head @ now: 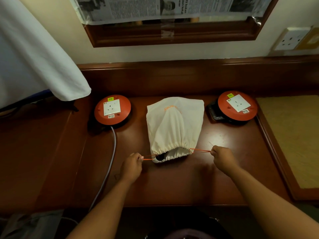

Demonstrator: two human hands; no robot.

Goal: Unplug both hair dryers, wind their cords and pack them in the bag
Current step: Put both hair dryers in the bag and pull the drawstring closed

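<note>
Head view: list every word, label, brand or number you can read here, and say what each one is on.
"5 METERS": white sticker on the left cable reel; smaller line beneath too small.
Right cable reel: similar sticker, too blurred.
Yellow stickers on both reels: handwritten marks, unreadable.
Bag: orange print seen upside down and partly folded, not readable.
"bukan", "besar": newspaper taped over the mirror; remaining print too small.

A dark reddish wooden desk (172,183) stands against a cream wall (72,40); above it a wood-framed mirror (172,34) (newspaper (155,9) taped over the glass).
</note>
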